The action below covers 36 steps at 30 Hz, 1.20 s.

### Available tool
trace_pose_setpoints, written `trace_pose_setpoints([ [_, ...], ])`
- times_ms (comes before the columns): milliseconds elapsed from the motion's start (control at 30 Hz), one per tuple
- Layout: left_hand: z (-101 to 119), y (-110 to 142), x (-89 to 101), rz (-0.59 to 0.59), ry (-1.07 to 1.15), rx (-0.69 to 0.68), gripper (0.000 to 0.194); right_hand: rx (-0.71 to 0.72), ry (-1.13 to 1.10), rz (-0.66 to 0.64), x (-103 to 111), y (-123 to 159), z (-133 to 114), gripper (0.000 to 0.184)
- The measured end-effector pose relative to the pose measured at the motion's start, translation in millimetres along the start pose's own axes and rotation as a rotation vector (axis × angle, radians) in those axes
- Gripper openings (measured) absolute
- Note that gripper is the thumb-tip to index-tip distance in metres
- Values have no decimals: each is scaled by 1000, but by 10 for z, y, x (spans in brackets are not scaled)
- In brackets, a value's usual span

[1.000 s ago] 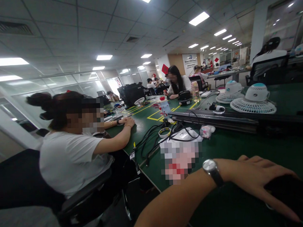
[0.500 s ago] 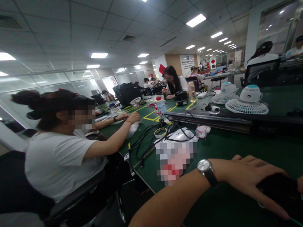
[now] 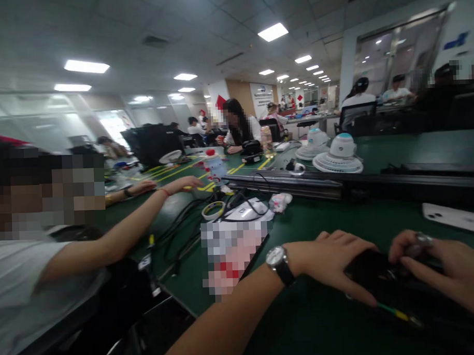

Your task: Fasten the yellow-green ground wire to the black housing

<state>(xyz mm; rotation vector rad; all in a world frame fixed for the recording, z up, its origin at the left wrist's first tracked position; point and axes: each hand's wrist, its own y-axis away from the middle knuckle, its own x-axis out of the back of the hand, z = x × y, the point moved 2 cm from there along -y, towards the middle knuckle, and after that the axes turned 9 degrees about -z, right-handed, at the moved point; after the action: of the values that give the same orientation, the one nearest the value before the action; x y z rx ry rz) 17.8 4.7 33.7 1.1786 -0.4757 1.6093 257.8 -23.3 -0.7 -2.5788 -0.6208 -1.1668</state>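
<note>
My left hand (image 3: 341, 264), with a watch (image 3: 276, 256) on its wrist, is wrapped over the left end of a dark black object (image 3: 374, 266). Its fingers lie on the far side and the thumb on the near side; the object's kind is too dim to tell. My right hand (image 3: 438, 274) is at the object's right side, fingers curled together, with a shiny metallic bit at the index finger. Whatever those fingers pinch is hidden. Below the left thumb lies a thin green and yellow stick-like piece (image 3: 397, 311), blurred and dark.
A pale phone (image 3: 452, 216) lies at the right on the green table. Dark metal bars (image 3: 284, 183) run across behind my hands. Left of them are a tape roll (image 3: 214, 211), black cables and papers. Two fans (image 3: 339, 156) stand farther back. A co-worker's arm (image 3: 118, 244) reaches in at left.
The view has turned right, bringing more of my right hand and the phone into sight. The co-worker's hand has moved off the crumpled whitish thing. My left hand stays on the black object.
</note>
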Motion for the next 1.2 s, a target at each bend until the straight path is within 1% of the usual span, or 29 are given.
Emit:
trace_pose_setpoints([
  [33,1,-8,23,14,-5,-3,92,7,-10,-48,41,-9,-99,15],
  [100,-21,-24,68,31,-10,-6,85,9,-30,-89,118,-48,-252,14],
  [233,-73,-39,140,27,-10,-24,80,-3,-80,-73,207,-102,-373,14],
  [433,-45,-23,187,13,4,3,82,0,-98,-40,224,-85,-393,11],
  [667,-32,-7,220,7,27,38,82,7,-104,-43,259,-123,-389,13],
  [867,-5,7,252,-12,48,62,83,25,-138,-59,244,-143,-381,16],
  [1200,-22,9,243,5,54,41,84,47,-148,-57,247,-115,-397,18],
])
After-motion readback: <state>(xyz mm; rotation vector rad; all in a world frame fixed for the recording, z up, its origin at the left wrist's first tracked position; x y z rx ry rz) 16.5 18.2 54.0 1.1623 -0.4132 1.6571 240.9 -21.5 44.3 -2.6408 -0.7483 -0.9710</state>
